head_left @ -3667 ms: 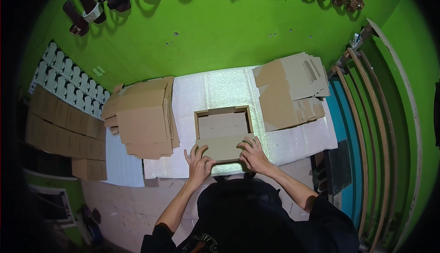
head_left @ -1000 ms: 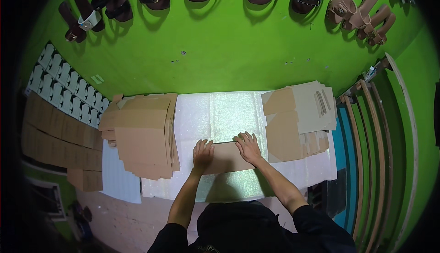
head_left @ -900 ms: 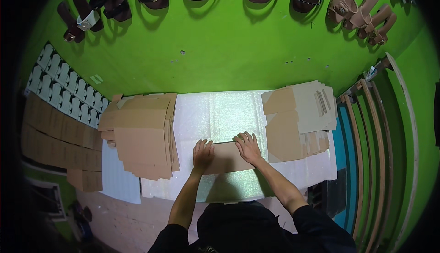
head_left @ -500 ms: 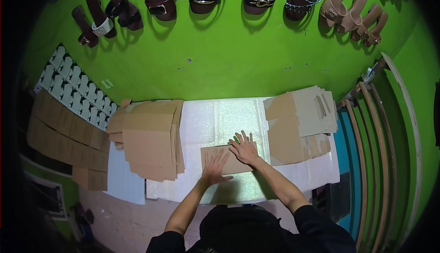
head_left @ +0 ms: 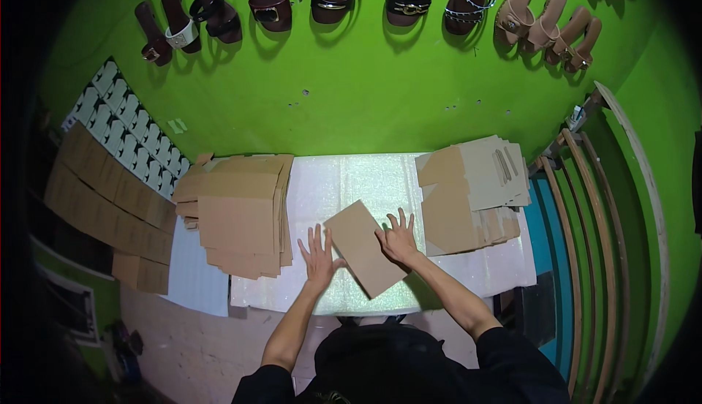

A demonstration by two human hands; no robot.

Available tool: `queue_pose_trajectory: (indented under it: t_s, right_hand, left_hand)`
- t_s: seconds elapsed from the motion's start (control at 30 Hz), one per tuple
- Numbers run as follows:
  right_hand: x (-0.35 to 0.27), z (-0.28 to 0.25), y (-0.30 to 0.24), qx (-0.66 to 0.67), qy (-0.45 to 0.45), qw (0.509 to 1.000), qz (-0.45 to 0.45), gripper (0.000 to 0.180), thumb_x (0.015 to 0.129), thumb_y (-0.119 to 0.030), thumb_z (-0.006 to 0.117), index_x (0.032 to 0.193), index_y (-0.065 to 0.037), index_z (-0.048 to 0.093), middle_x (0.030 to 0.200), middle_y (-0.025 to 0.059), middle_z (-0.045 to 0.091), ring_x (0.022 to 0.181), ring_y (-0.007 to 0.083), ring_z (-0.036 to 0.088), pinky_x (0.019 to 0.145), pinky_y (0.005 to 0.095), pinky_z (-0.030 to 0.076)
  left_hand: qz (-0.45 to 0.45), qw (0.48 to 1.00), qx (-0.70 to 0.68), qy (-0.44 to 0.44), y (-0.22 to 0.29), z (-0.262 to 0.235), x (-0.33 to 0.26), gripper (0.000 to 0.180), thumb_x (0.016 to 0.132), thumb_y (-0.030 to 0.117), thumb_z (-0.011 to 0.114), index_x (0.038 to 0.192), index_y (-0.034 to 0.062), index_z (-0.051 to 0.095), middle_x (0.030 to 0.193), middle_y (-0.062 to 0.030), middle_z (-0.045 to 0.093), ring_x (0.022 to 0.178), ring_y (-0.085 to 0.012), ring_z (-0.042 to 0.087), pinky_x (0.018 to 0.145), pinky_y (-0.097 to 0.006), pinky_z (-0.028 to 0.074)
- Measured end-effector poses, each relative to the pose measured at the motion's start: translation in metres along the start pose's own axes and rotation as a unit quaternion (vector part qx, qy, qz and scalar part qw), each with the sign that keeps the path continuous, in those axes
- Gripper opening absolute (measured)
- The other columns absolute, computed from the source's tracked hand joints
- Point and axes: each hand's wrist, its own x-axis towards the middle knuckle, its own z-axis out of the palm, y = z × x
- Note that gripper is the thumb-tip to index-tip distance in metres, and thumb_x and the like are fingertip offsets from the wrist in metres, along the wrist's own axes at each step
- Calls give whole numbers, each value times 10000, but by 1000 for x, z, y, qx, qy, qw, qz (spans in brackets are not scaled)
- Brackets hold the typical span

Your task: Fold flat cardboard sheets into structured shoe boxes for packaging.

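A flat rectangular piece of brown cardboard (head_left: 362, 247) lies turned at a slant on the pale, shiny table cover (head_left: 365, 177) in front of me. My right hand (head_left: 399, 243) is at its right edge, thumb side bent against the board and the other fingers sticking out past it. A shadow under the near right corner suggests that side is slightly raised. Beside the left edge, my left hand (head_left: 318, 261) is open with fingers spread, its thumb close to the board; whether it touches cannot be made out.
Stacked cardboard sheets (head_left: 241, 217) stand to the left. More cardboard (head_left: 446, 217) with greyish boards (head_left: 493, 174) lies on the right. Cartons (head_left: 110, 199) and white printed boxes (head_left: 131, 126) are far left. Sandals (head_left: 333, 2) hang on the green wall. Wooden rails (head_left: 589, 250) stand at right.
The cardboard piece has turned from lying crosswise to a steep slant. My left hand has moved off it to the left; my right hand has shifted from its far edge to its right edge.
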Motion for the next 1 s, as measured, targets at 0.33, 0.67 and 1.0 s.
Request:
queue_pose_trajectory:
  t_s: [0.33, 0.67, 1.0]
  right_hand:
    - [-88, 15, -8, 75, -4, 996, 54, 586, 1036, -419, 451, 873, 66, 738, 1448, 277, 429, 1426, 521, 240, 1112, 744, 184]
    - [-25, -5, -13, 51, -8, 982, -184, 421, 985, -282, 535, 1381, -140, 538, 1474, 249, 415, 1440, 502, 275, 1163, 658, 219]
    - [48, 14, -24, -61, -87, 963, -248, 356, 1003, -235, 456, 1288, -113, 632, 1573, 212, 352, 1499, 464, 206, 1173, 678, 200]
  left_hand:
    - [-47, 998, -27, -14, 0, 14, -4, 1229, 638, 415, 885, 1592, 63, 195, 1620, -230, 206, 1492, -435, 196, 1160, -720, 60]
    - [136, 975, -126, -121, 68, 9, -86, 1124, 769, 691, 702, 1568, 42, 250, 1619, -228, 236, 1496, -427, 218, 1148, -719, 86]
    - [132, 988, -61, -51, 93, 19, -108, 900, 800, 537, 706, 1490, 40, 411, 1573, -223, 328, 1459, -409, 302, 1114, -721, 212]
